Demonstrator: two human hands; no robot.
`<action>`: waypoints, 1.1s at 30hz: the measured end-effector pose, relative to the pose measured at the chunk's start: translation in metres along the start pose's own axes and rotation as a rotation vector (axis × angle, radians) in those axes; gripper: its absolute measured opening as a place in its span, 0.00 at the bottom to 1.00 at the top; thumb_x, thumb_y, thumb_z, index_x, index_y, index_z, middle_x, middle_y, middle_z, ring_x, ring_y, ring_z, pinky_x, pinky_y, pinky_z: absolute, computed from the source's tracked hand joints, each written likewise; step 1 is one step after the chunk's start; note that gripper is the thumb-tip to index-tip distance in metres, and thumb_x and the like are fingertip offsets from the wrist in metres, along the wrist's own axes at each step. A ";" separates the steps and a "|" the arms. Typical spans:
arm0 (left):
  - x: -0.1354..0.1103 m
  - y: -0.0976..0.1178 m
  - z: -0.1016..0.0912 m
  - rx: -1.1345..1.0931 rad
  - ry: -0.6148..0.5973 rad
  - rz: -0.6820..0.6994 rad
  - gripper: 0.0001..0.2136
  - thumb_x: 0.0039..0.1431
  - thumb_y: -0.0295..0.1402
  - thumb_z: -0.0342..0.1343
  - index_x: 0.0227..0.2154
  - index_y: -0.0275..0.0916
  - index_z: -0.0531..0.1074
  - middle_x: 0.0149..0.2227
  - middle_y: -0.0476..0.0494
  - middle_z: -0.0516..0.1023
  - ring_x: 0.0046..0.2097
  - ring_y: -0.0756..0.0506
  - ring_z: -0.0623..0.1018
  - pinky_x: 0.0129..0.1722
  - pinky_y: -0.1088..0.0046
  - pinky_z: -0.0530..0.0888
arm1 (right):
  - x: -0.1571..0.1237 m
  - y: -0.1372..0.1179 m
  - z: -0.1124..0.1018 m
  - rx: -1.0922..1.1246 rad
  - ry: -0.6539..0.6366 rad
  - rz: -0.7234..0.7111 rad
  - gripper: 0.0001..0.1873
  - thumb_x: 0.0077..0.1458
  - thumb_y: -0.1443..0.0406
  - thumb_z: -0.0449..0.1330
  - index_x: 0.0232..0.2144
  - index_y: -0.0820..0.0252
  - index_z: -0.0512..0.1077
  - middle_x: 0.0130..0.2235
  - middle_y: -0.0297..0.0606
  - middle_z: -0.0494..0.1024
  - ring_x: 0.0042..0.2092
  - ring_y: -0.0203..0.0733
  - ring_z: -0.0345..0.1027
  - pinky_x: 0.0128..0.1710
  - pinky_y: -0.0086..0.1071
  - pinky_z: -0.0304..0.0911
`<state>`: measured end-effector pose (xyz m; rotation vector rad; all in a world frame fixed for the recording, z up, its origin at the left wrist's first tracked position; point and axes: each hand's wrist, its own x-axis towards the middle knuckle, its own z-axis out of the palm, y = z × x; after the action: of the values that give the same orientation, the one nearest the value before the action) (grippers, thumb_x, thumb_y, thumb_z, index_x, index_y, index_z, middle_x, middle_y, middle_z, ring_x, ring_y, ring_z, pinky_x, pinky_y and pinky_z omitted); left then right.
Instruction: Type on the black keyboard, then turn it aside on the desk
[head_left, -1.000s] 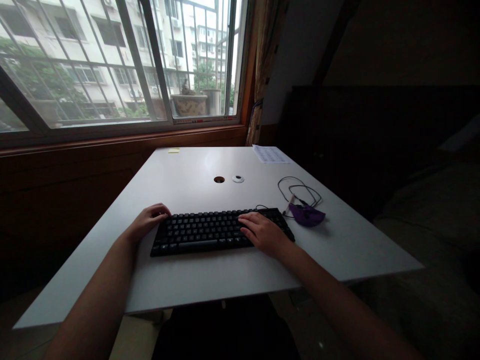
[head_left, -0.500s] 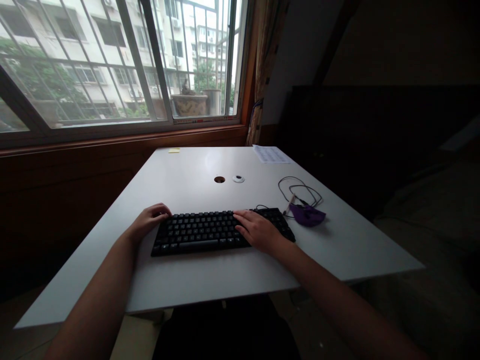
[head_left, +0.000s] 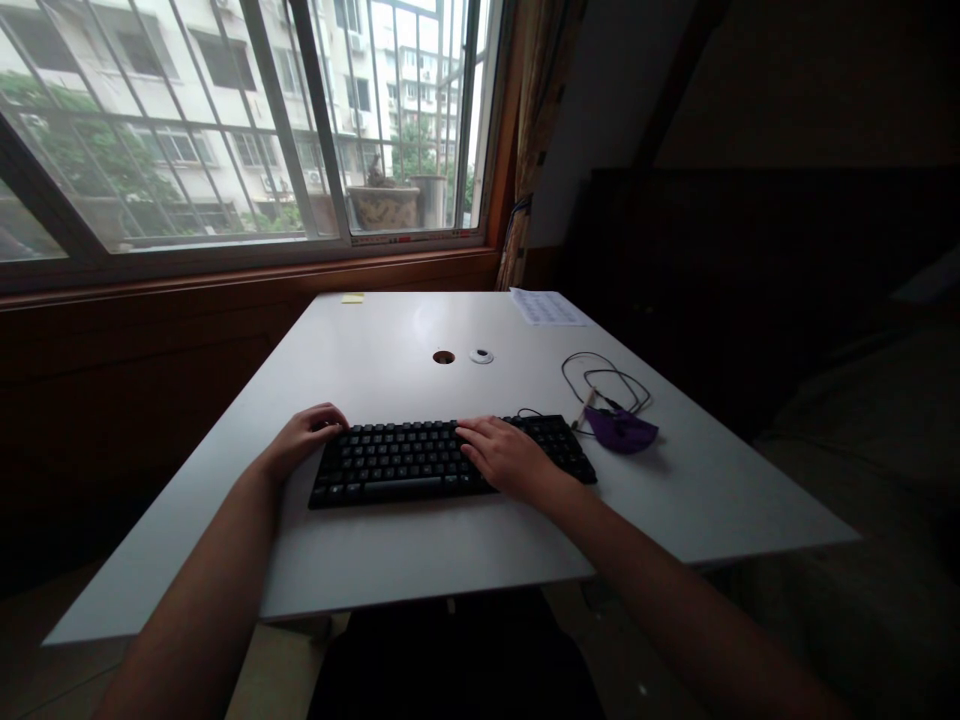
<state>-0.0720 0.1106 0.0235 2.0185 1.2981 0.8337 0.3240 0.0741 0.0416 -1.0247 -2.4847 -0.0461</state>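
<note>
A black keyboard lies on the white desk in front of me. My left hand is at its back left corner, with curled fingers gripping the edge there. Over the right part of the keys rests my right hand, its fingers stretched out to the left and their tips on the upper rows. Some keys under that palm are hidden. To the right of the keyboard sits a purple object, its kind unclear, beside a looped black cable.
The white desk reaches toward a barred window. A round hole and a white ring-shaped cover are at its middle. Printed paper and a yellow note lie at the far edge.
My right hand has slid a little to the left along the upper keys. My left hand keeps its place at the corner. The whole view has shifted slightly.
</note>
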 end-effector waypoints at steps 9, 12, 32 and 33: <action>0.001 -0.002 0.002 -0.017 0.011 0.010 0.14 0.60 0.45 0.57 0.34 0.39 0.78 0.37 0.44 0.79 0.42 0.41 0.76 0.44 0.66 0.71 | -0.002 -0.010 -0.001 0.006 0.024 -0.049 0.17 0.68 0.65 0.54 0.55 0.60 0.75 0.55 0.43 0.77 0.56 0.48 0.69 0.61 0.47 0.65; 0.000 -0.003 0.001 -0.024 0.002 0.017 0.13 0.61 0.44 0.56 0.35 0.39 0.78 0.38 0.44 0.79 0.43 0.41 0.76 0.44 0.66 0.71 | -0.004 -0.015 -0.001 0.020 0.017 -0.064 0.16 0.68 0.66 0.55 0.54 0.59 0.76 0.53 0.43 0.78 0.55 0.47 0.69 0.60 0.45 0.67; -0.001 0.003 0.003 -0.040 0.055 -0.015 0.13 0.57 0.44 0.59 0.33 0.38 0.76 0.36 0.43 0.78 0.40 0.41 0.76 0.40 0.66 0.73 | -0.027 -0.010 -0.006 0.135 0.121 -0.005 0.19 0.67 0.67 0.54 0.59 0.56 0.71 0.56 0.42 0.76 0.58 0.47 0.67 0.62 0.48 0.64; -0.001 0.002 0.004 -0.045 0.063 -0.018 0.13 0.57 0.44 0.59 0.33 0.38 0.76 0.36 0.43 0.78 0.40 0.42 0.76 0.40 0.67 0.73 | -0.033 -0.005 -0.009 0.133 0.127 0.016 0.20 0.67 0.66 0.55 0.59 0.55 0.70 0.57 0.43 0.75 0.58 0.48 0.67 0.62 0.49 0.64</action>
<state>-0.0683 0.1081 0.0228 1.9575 1.3183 0.9173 0.3441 0.0470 0.0364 -0.9559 -2.3310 0.0575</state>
